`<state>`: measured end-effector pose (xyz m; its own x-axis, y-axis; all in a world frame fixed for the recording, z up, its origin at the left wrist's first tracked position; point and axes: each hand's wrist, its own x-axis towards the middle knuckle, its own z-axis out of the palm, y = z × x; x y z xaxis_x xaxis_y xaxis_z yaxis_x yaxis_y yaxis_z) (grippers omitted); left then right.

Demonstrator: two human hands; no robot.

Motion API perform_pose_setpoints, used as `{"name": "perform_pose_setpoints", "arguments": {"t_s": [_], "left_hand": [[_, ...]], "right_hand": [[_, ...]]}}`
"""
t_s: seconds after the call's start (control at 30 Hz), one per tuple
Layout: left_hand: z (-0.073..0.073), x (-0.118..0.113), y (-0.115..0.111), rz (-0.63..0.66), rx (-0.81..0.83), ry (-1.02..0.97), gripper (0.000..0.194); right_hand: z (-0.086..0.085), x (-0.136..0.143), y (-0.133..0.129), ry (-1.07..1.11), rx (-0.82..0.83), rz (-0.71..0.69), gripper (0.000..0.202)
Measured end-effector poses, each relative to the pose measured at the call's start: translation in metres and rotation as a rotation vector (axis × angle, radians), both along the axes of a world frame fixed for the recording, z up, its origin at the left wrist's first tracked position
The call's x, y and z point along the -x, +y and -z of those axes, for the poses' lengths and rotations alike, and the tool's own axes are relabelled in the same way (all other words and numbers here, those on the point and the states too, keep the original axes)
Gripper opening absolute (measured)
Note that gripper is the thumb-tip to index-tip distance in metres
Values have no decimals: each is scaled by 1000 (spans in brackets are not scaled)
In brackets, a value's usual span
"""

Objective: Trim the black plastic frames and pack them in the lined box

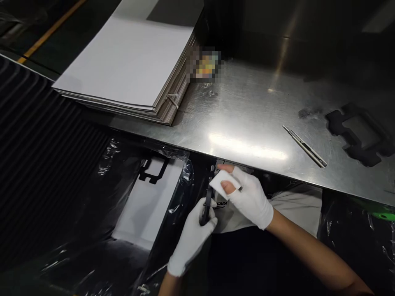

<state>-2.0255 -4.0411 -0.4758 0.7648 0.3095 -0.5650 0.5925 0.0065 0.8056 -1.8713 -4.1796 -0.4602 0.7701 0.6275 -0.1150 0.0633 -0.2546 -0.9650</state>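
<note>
My left hand (196,232), in a white glove, is closed round a thin black piece (207,205) held nearly edge-on in front of my body. It resembles the black cut-out frames nearby. In my right hand (251,199), gloved with bare thumb and index tips, a small white rectangular pad (218,181) is pinched just above and right of the black piece. Whether pad and piece touch I cannot tell. Left of my hands, a flat black cut-out frame (159,176) lies on a white sheet (142,213) inside black plastic lining (101,246).
A metal table (240,115) stretches ahead. On it are a tall stack of white sheets (129,61), a slim craft knife (304,146) and another black cut-out frame (362,157). Ridged black material (37,144) fills the left side. A green object (384,216) shows at far right.
</note>
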Motion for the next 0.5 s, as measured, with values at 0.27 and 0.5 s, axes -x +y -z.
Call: {"name": "perform_pose_setpoints", "arguments": {"t_s": [0.27, 0.5], "left_hand": [[-8, -1, -4, 106, 10, 17, 20], [-34, 12, 8, 1, -16, 38, 16]], "right_hand": [[-3, -6, 7, 200, 127, -114, 44], [-15, -12, -22, 323, -149, -169, 43]]}}
